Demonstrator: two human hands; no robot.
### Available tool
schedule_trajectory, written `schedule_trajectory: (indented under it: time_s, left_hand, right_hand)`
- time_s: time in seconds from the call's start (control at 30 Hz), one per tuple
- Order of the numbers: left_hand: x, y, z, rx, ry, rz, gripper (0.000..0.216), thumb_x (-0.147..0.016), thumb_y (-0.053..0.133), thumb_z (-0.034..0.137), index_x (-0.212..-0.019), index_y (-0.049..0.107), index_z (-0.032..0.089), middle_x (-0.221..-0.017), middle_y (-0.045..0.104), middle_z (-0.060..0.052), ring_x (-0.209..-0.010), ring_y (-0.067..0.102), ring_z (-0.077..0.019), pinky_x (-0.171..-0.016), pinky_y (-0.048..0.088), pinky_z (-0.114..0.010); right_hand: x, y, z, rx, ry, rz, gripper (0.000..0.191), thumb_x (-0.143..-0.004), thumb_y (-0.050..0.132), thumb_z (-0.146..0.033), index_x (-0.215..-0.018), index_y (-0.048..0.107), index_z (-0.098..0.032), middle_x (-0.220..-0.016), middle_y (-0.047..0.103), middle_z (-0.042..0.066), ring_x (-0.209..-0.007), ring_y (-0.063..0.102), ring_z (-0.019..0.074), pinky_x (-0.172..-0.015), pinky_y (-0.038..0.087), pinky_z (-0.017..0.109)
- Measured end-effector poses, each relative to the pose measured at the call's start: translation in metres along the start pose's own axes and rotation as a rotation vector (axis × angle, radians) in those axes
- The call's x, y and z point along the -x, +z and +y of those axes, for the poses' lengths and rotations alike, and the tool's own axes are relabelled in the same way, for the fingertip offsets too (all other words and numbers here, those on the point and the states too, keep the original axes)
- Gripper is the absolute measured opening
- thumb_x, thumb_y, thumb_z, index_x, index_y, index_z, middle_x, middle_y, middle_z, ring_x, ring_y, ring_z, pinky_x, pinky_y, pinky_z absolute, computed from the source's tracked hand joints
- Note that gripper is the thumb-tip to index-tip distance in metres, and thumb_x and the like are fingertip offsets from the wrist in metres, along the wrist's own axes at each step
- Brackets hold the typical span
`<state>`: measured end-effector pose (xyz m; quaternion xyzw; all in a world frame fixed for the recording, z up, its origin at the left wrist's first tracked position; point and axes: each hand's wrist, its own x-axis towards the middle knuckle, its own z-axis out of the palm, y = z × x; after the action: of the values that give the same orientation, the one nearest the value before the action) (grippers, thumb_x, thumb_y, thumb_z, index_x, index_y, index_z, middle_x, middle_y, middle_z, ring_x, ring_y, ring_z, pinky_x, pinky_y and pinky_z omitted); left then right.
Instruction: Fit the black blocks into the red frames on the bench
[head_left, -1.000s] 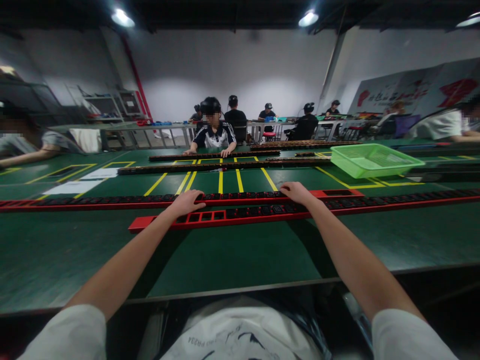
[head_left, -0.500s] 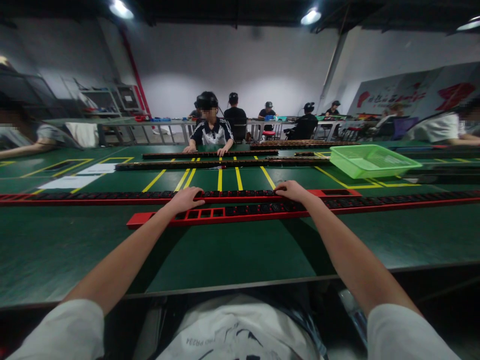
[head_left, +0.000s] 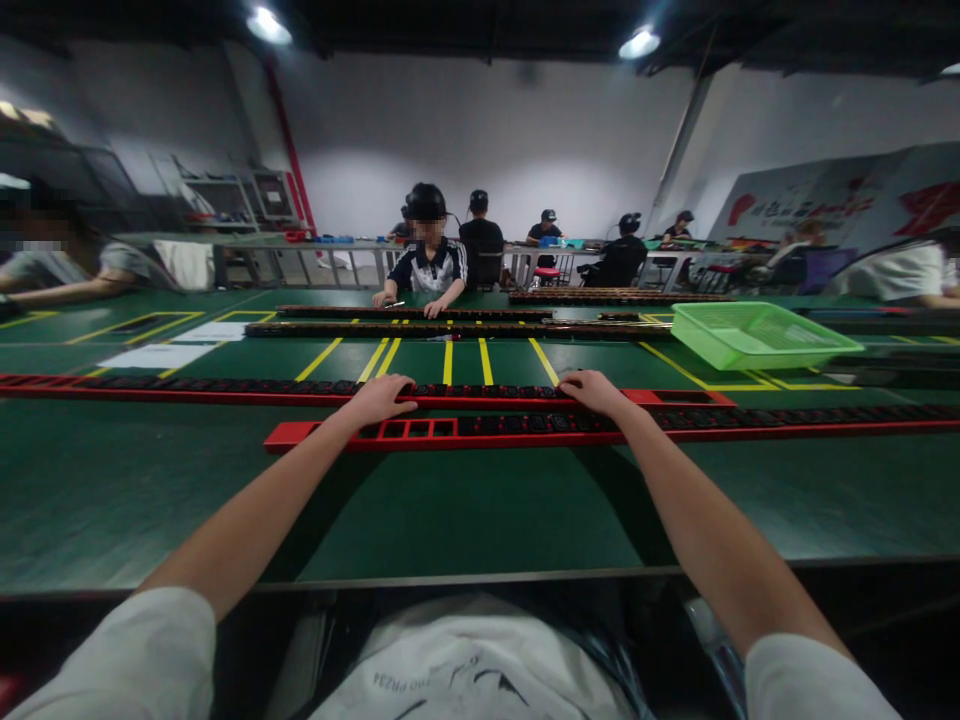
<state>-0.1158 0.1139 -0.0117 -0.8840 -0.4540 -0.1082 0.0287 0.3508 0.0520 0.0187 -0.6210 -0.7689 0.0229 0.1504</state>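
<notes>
Two long red power strips with rows of black sockets lie across the green table in front of me. On the farther power strip (head_left: 487,399), my left hand (head_left: 377,401) has its fingers over the top and its thumb along the near side. Further right, my right hand (head_left: 589,389) grips the same strip, fingers bent over its edge and partly hidden. The nearer power strip (head_left: 495,440) lies below my hands and passes under both forearms. Its left end shows several open square slots beside a plain red end piece.
A light green plastic basket (head_left: 761,340) stands at the right. Dark long strips (head_left: 450,330) lie farther back, before a co-worker (head_left: 429,255) seated opposite. White paper sheets (head_left: 161,356) lie at the left. Yellow tape lines mark the green table (head_left: 480,520).
The view has swung slightly left, so everything sits a little further right. Both hands remain on the farther power strip. The co-worker opposite now shows a thin light object at one hand.
</notes>
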Motion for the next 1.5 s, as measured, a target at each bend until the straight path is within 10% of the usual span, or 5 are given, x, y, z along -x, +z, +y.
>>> schedule_trajectory:
  time_s: [0.53, 0.83, 1.5]
  left_hand:
    - [0.000, -0.001, -0.001, -0.021, -0.002, -0.013, 0.053, -0.090, 0.054, 0.057, -0.128, 0.059, 0.021, -0.124, 0.066, -0.011, -0.111, 0.062, -0.0298, -0.092, 0.048, -0.038]
    - [0.000, 0.000, 0.000, -0.017, 0.002, -0.013, 0.052, -0.090, 0.053, 0.055, -0.129, 0.058, 0.020, -0.124, 0.066, -0.011, -0.110, 0.062, -0.0291, -0.093, 0.048, -0.039]
    - [0.001, -0.002, 0.001, -0.032, 0.008, -0.017, 0.051, -0.092, 0.053, 0.053, -0.129, 0.057, 0.019, -0.125, 0.065, -0.012, -0.113, 0.061, -0.0297, -0.094, 0.047, -0.040]
  right_hand:
    - [-0.001, 0.002, -0.012, 0.060, 0.079, 0.019, 0.031, -0.098, 0.051, -0.035, -0.104, 0.074, -0.016, -0.104, 0.075, 0.012, -0.092, 0.068, 0.0242, -0.081, 0.048, 0.029]
    - [-0.001, 0.004, -0.039, -0.004, -0.193, 0.069, 0.019, -0.093, 0.059, -0.024, -0.101, 0.075, -0.018, -0.106, 0.075, 0.008, -0.098, 0.069, 0.0235, -0.092, 0.051, 0.033]
    - [0.000, 0.007, -0.044, -0.002, -0.270, 0.076, 0.014, -0.090, 0.062, -0.023, -0.096, 0.074, -0.018, -0.102, 0.074, 0.009, -0.095, 0.068, 0.0244, -0.090, 0.052, 0.036]
